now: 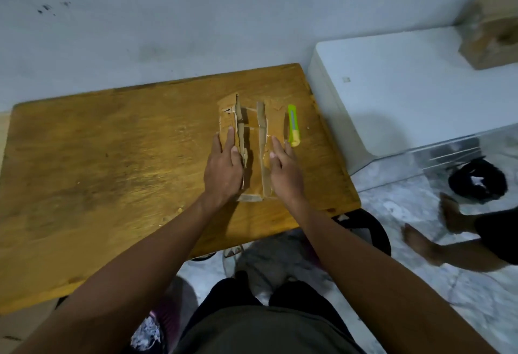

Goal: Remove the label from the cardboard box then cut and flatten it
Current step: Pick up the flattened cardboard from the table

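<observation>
We've got the cut-open cardboard box [253, 143] lying toward the desk's [112, 157] right edge, left hand [224, 167] and right hand [284, 170] pressing its side panels flat (fingers straight, gripping nothing). Green cutter [293, 125] just beside it.

The near end of the cut brown cardboard box [252, 140] is hidden under both hands. Its printed marks are too small to read. The brown block [490, 25], far right of the box, is blurred and cut off by the picture's edge.
</observation>
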